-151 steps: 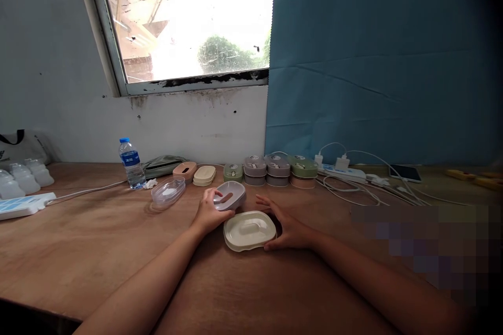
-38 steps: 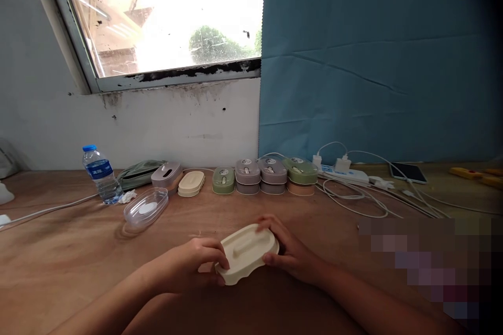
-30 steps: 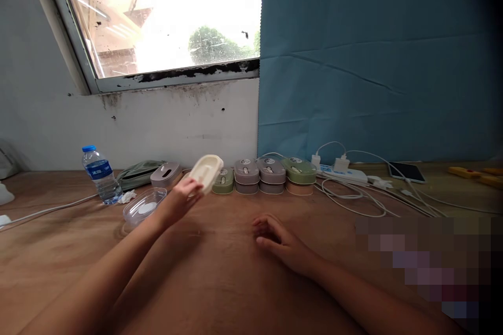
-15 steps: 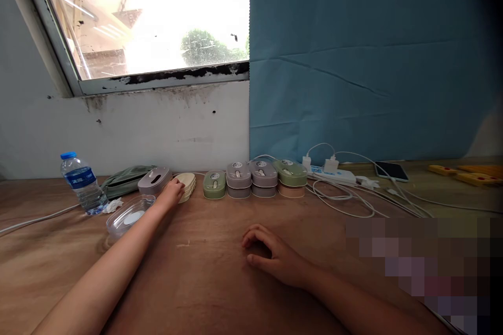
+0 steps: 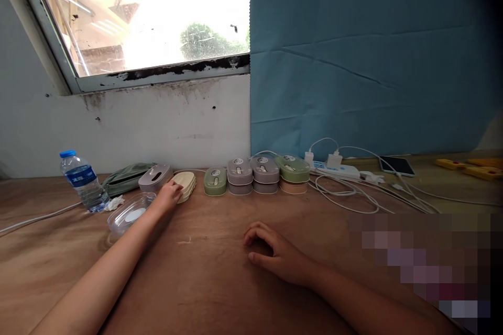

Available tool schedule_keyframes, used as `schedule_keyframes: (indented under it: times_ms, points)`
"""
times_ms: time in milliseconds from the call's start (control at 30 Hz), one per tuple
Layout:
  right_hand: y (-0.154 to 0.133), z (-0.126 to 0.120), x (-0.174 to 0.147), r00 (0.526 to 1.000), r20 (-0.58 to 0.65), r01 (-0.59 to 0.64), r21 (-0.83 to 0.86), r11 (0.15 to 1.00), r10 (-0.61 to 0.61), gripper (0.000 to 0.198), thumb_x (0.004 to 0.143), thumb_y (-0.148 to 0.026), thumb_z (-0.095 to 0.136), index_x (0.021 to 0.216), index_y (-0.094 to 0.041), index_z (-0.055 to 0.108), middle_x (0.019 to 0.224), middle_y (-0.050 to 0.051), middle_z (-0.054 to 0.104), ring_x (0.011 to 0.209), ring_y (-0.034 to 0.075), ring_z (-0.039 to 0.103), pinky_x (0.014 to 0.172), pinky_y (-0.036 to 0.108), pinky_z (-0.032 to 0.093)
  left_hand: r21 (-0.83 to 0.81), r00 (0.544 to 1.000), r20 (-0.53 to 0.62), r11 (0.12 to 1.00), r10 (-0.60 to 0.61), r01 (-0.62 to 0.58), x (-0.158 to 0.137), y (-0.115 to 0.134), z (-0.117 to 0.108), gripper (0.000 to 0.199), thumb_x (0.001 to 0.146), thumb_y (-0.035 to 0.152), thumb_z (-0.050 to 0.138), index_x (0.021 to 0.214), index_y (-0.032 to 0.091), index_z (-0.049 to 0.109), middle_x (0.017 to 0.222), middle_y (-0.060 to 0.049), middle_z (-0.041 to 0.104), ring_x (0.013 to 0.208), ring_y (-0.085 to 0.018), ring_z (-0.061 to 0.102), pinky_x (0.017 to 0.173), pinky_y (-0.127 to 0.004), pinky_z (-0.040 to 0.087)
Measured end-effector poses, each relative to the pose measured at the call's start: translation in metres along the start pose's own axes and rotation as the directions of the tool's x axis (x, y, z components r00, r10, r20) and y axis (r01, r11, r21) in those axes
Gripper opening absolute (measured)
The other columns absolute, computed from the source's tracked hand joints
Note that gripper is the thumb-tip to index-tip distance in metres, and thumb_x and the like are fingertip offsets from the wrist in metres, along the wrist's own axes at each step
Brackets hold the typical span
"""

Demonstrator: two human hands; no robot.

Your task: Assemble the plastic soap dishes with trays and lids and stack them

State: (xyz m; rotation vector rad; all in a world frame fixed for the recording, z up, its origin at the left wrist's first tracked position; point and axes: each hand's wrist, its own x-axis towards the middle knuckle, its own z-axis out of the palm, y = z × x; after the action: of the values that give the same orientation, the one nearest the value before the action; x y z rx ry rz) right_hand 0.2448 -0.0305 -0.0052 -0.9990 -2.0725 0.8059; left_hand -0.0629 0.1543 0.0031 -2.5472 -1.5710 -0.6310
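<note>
At the back of the table, my left hand [image 5: 170, 194] has its fingers bent against the left edge of a stack of cream-coloured oval pieces [image 5: 187, 182], gripping at that edge. Just behind that hand is a mauve box with a slot in its top [image 5: 154, 177]. A clear plastic oval container [image 5: 121, 215] lies by my left forearm. My right hand [image 5: 271, 251] rests on the table, empty, with its fingers curved and the thumb apart. Beyond it stand a single green lunch box [image 5: 215, 182] and stacked lunch boxes in mauve [image 5: 239, 177] and green [image 5: 294, 169].
A water bottle [image 5: 83, 180], crumpled tissue [image 5: 115, 203] and green pouch [image 5: 128, 178] are at the left. Looped white cables [image 5: 346, 192], a power strip [image 5: 338, 168], a phone [image 5: 396, 166] and yellow items [image 5: 450, 164] lie at the right. A blue cloth [image 5: 353, 63] hangs behind.
The view has shifted slightly. My left hand stays at the cream-coloured stack, and my right hand keeps its place and shape on the table.
</note>
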Motion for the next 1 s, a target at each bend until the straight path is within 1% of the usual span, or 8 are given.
schedule_keyframes:
  times_ms: [200, 267, 333, 400, 567, 767, 900, 1000]
  points:
    - [-0.002, -0.001, 0.0, 1.0, 0.0, -0.013, -0.008, 1.0, 0.013, 0.011, 0.074, -0.017, 0.055, 0.085, -0.018, 0.053, 0.093, 0.004, 0.051, 0.087, 0.016, 0.05, 0.081, 0.03, 0.041, -0.042, 0.995, -0.084, 0.998, 0.049, -0.052, -0.013, 0.002, 0.003, 0.03, 0.079, 0.026, 0.041, 0.097, 0.012, 0.06, 0.094, -0.011, 0.055, 0.09, -0.022, 0.053, 0.085, -0.034, 0.041]
    - [-0.003, -0.001, -0.001, 1.0, 0.004, -0.017, -0.015, 1.0, 0.017, 0.011, 0.074, -0.017, 0.055, 0.085, -0.018, 0.053, 0.093, 0.004, 0.051, 0.087, 0.016, 0.05, 0.081, 0.031, 0.041, -0.052, 0.992, -0.1, 0.995, 0.077, -0.083, -0.017, 0.001, 0.003, 0.032, 0.076, 0.025, 0.046, 0.103, 0.013, 0.057, 0.098, -0.011, 0.053, 0.095, -0.022, 0.051, 0.089, -0.035, 0.04]
    - [-0.003, -0.001, -0.001, 1.0, 0.008, -0.017, -0.019, 1.0, 0.017, 0.011, 0.074, -0.018, 0.055, 0.085, -0.018, 0.053, 0.093, 0.004, 0.051, 0.087, 0.016, 0.05, 0.081, 0.031, 0.041, -0.064, 0.988, -0.104, 0.991, 0.113, -0.12, -0.02, -0.002, 0.005, 0.037, 0.071, 0.022, 0.051, 0.107, 0.014, 0.054, 0.102, -0.011, 0.052, 0.099, -0.023, 0.049, 0.091, -0.035, 0.039]
    - [-0.003, -0.001, -0.001, 1.0, 0.009, -0.015, -0.017, 1.0, 0.015, 0.011, 0.074, -0.018, 0.055, 0.085, -0.018, 0.053, 0.093, 0.004, 0.05, 0.088, 0.016, 0.05, 0.081, 0.031, 0.041, -0.074, 0.986, -0.101, 0.987, 0.132, -0.14, -0.021, -0.005, 0.006, 0.04, 0.068, 0.016, 0.052, 0.108, 0.014, 0.053, 0.103, -0.011, 0.051, 0.1, -0.023, 0.049, 0.092, -0.036, 0.039]
    - [-0.002, -0.001, 0.0, 1.0, 0.011, -0.016, 0.001, 1.0, 0.016, 0.011, 0.075, -0.017, 0.054, 0.086, -0.017, 0.054, 0.093, 0.004, 0.05, 0.088, 0.016, 0.05, 0.082, 0.03, 0.04, -0.045, 0.989, -0.107, 0.993, 0.105, -0.11, -0.015, -0.007, 0.011, 0.039, 0.067, 0.008, 0.047, 0.105, 0.014, 0.055, 0.099, -0.011, 0.053, 0.098, -0.023, 0.049, 0.09, -0.037, 0.039]
    - [-0.002, 0.0, 0.0, 1.0, 0.014, -0.02, 0.001, 1.0, 0.02, 0.011, 0.075, -0.017, 0.054, 0.086, -0.017, 0.053, 0.093, 0.004, 0.05, 0.088, 0.016, 0.05, 0.081, 0.03, 0.04, -0.036, 0.989, -0.121, 0.996, 0.082, -0.087, -0.009, -0.004, 0.014, 0.038, 0.068, 0.008, 0.047, 0.105, 0.013, 0.054, 0.1, -0.01, 0.053, 0.098, -0.023, 0.049, 0.092, -0.038, 0.038]
    - [-0.002, 0.0, -0.001, 1.0, 0.011, -0.023, -0.002, 1.0, 0.023, 0.011, 0.075, -0.018, 0.054, 0.086, -0.017, 0.053, 0.092, 0.004, 0.05, 0.087, 0.016, 0.05, 0.081, 0.03, 0.041, -0.035, 0.988, -0.128, 0.995, 0.089, -0.094, -0.007, -0.006, 0.016, 0.037, 0.068, 0.009, 0.048, 0.105, 0.011, 0.054, 0.1, -0.011, 0.053, 0.098, -0.023, 0.049, 0.092, -0.038, 0.037]
    - [-0.002, 0.0, 0.0, 1.0, 0.013, -0.022, -0.002, 1.0, 0.022, 0.011, 0.075, -0.017, 0.054, 0.085, -0.017, 0.053, 0.093, 0.004, 0.05, 0.088, 0.016, 0.05, 0.081, 0.029, 0.041, -0.041, 0.987, -0.126, 0.993, 0.102, -0.108, -0.005, -0.008, 0.019, 0.035, 0.069, 0.008, 0.046, 0.103, 0.012, 0.055, 0.097, -0.01, 0.054, 0.096, -0.022, 0.05, 0.091, -0.037, 0.039]
